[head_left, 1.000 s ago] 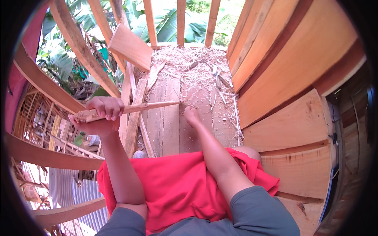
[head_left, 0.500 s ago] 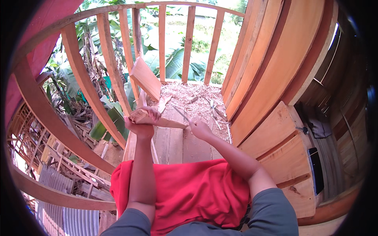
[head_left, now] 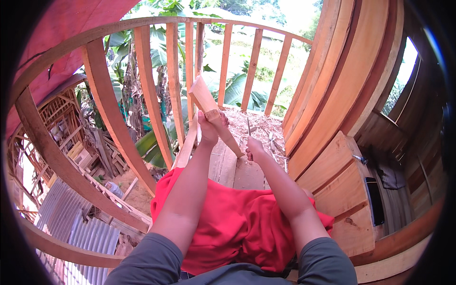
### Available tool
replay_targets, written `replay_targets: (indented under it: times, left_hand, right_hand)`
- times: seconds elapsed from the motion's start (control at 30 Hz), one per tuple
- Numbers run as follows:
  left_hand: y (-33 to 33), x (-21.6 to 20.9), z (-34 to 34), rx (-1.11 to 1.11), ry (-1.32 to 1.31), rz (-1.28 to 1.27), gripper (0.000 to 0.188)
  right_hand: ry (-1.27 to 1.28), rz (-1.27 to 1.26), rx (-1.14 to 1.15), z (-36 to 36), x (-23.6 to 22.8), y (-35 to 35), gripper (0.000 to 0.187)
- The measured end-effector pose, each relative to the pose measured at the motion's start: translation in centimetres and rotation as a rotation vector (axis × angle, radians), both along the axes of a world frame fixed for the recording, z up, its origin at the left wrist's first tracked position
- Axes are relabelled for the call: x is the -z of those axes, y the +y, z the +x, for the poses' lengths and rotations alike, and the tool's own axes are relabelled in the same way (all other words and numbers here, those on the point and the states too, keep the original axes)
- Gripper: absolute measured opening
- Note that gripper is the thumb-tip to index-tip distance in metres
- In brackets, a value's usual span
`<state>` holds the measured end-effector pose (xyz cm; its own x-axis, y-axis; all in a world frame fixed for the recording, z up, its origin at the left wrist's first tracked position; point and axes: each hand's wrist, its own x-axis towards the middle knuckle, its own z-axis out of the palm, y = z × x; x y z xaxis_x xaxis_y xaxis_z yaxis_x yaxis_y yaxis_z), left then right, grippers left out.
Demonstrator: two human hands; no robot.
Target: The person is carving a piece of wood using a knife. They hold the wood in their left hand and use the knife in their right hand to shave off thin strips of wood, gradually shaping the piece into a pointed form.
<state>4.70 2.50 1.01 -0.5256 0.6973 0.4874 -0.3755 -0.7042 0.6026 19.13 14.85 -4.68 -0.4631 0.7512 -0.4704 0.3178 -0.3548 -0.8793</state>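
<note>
My left hand (head_left: 209, 127) is wrapped round the middle of a pale carved piece of wood (head_left: 228, 137). The wood is broad and block-like at its far upper end and narrows toward me, its thin end pointing at my right hand. My right hand (head_left: 254, 148) is closed on a knife (head_left: 248, 125), whose narrow blade sticks up and away from the fist; its handle is hidden. Blade and wood stand apart. A red cloth (head_left: 242, 213) is draped across my lap beneath both forearms.
Wood shavings (head_left: 266, 128) cover the far end of the plank floor (head_left: 228, 168). A slatted wooden railing (head_left: 151, 90) curves round the left and far sides. On the right are a board wall (head_left: 327, 71), a low wooden panel (head_left: 335, 175) and a dark flat device (head_left: 374, 202).
The wood has swung from lying crosswise to a steeper slant, its broad end now up. The knife has turned more upright, and my view has shifted left.
</note>
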Motion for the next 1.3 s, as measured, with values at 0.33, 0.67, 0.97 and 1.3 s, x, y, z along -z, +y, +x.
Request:
replay_targets:
  times: [0.33,0.67,0.97,1.3]
  left_hand:
    - [-1.9,2.0,-0.1,-0.081,0.011,0.048,0.085]
    - [-4.6,4.0,-1.5,-0.267,-0.26,0.107,0.082]
    - [-0.8,4.4,1.1,-0.146,-0.313,0.114,0.084]
    - [-0.7,3.7,0.4,-0.243,-0.179,0.096,0.087]
  right_hand:
    - [-0.09,-0.069,-0.013,4.7,6.2,2.1,0.021]
    - [-0.075,0.274,-0.244,6.8,6.4,1.3,0.023]
    - [-0.401,0.68,-0.375,5.0,12.9,4.8,0.046]
    - [-0.236,0.557,-0.42,2.8,13.4,5.8,0.053]
